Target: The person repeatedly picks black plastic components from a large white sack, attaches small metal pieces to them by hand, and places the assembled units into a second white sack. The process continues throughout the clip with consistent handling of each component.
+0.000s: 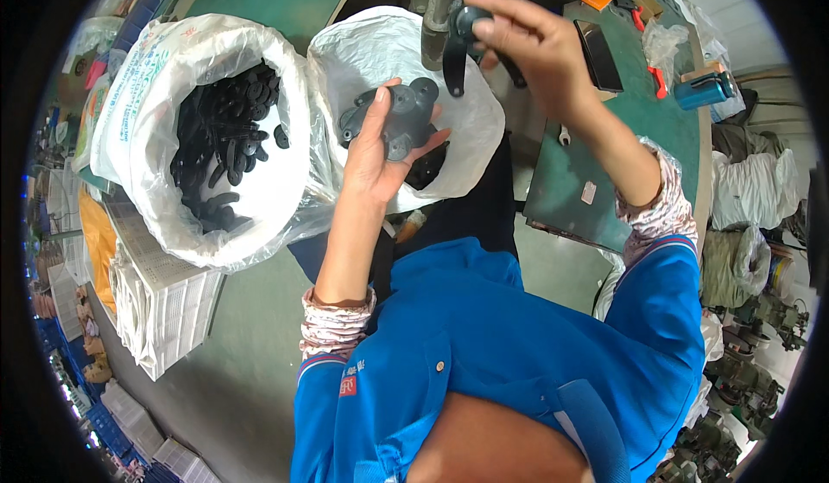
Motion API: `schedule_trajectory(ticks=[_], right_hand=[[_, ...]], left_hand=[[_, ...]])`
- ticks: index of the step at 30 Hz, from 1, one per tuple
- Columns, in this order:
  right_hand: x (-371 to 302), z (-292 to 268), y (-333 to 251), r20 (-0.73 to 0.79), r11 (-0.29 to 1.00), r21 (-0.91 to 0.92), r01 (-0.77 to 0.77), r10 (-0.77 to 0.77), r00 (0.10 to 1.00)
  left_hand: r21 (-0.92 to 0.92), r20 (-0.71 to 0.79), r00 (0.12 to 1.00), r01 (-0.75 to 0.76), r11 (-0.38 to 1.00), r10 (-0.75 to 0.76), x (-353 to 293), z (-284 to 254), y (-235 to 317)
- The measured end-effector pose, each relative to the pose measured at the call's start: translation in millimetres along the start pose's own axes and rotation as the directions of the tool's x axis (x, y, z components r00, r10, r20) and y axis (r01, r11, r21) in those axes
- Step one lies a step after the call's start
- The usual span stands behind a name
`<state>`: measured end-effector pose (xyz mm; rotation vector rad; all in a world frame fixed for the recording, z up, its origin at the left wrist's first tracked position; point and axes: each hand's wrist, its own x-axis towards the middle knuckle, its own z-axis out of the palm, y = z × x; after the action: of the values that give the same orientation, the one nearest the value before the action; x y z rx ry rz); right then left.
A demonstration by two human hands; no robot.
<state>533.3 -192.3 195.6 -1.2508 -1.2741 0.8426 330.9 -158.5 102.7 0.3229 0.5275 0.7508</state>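
Note:
My left hand (373, 156), palm up, holds a dark grey plastic part (406, 113) with rounded lobes and small holes. It is over the mouth of a white lined bag (479, 150), where more dark pieces show beneath. My right hand (544, 51) is raised farther off and to the right, its fingers closed on a black plastic part (454, 66) with a round hub and narrow arms. That part is right beside the upright metal spindle (433, 42) of a machine; whether they touch, I cannot tell.
At the left, a large white bag (129, 129) contains many loose black curved pieces (246, 94). The green bench (553, 185) on the right carries a black flat device (598, 58), a spanner (565, 136), red-handled tools (637, 18) and a blue cylinder (704, 92). A white crate (181, 314) stands lower left.

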Motion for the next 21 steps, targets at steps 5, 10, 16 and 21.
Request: schedule_trajectory(ticks=[5, 10, 16, 21], right_hand=[[61, 18, -75, -0.168, 0.895, 0.34, -0.289, 0.36, 0.918], [79, -3, -53, 0.039, 0.96, 0.069, -0.271, 0.269, 0.962], [77, -4, -47, 0.063, 0.941, -0.05, -0.334, 0.337, 0.939], [69, 2, -41, 0.058, 0.925, 0.061, -0.376, 0.373, 0.926]], left_hand=[[-0.107, 0.044, 0.998, -0.048, 0.993, 0.053, -6, 0, 4], [-0.126, 0.085, 0.994, -0.054, 0.991, 0.065, -4, 1, 6], [-0.109, 0.063, 0.994, -0.078, 0.991, 0.085, -3, 2, 7], [-0.142, 0.044, 0.994, -0.095, 0.985, 0.102, -2, 2, 5]])
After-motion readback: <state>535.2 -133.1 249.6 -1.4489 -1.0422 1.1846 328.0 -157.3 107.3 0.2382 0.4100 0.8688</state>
